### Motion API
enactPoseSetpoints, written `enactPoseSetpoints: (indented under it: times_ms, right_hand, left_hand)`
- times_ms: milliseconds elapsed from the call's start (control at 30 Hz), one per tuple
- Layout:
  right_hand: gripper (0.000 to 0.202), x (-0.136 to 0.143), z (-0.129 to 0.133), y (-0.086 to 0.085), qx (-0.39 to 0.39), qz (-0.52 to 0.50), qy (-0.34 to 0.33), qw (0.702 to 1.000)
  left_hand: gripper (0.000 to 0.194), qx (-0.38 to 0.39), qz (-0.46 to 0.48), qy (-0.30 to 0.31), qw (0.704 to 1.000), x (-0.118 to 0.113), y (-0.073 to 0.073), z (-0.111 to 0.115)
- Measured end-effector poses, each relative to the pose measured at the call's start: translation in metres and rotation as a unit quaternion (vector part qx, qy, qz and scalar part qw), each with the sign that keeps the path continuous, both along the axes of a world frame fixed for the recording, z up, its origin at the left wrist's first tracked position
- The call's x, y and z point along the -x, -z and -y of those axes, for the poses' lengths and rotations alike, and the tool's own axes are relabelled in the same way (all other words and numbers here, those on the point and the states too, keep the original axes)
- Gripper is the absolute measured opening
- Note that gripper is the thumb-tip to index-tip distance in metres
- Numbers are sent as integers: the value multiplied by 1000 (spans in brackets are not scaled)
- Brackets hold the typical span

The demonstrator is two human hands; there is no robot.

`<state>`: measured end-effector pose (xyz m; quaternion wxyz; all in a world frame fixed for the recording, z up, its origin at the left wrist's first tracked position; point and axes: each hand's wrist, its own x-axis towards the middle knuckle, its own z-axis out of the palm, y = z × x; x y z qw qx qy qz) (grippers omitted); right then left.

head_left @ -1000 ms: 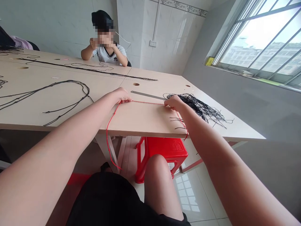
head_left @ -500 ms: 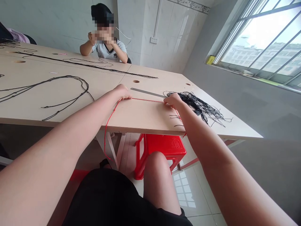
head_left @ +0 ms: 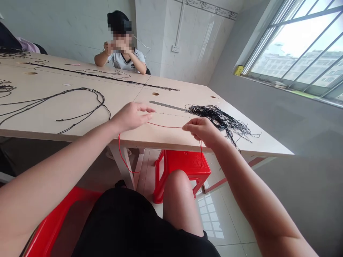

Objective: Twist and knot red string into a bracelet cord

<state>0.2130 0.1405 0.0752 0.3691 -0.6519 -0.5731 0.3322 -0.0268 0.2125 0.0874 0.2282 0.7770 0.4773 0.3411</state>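
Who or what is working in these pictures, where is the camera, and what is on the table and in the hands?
There is no machine: these are a person's bare hands, seen by one camera worn on the head. The right hand pinches a red cord; the left hand is open over it, its grip unclear. On the table lie a flat metal strip, a black bundle and looped black cords. Another person sits across.

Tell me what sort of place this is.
Probably a small craft workshop: the hands work a red cord at a long table, beside a heap of black cords and a metal ruler.
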Motion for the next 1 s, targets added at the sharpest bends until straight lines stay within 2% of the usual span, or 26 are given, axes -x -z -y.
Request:
enactPoseSetpoints:
  times_ms: [133,200,300,400,633,833,900,967,1000]
  right_hand:
    - [21,25,57,9,-5,-113,-104,988]
    - [23,34,77,13,-6,-143,-141,980]
    - [23,39,96,15,-6,-149,-169,974]
    - [22,41,108,16,-9,-120,-167,979]
    - [17,45,122,22,-49,-62,-158,984]
    - [14,54,126,26,-83,-59,-116,988]
    - [14,54,126,28,-101,-54,-113,987]
    - [13,51,125,31,-123,-57,-133,982]
    - [12,49,124,33,-134,-63,-145,978]
  left_hand:
    - [23,-11,46,161,986,-10,16,89]
    - [21,23,86,167,982,-14,26,119]
    - [17,53,123,125,983,-14,35,142]
    - [12,30,124,102,987,-13,39,151]
    - [10,-19,112,106,988,-15,48,157]
    - [15,-151,129,56,979,-26,56,165]
    - [13,-99,170,28,980,-27,60,166]
    - [8,27,238,13,971,-27,66,166]
    - [5,97,278,11,956,-26,69,165]
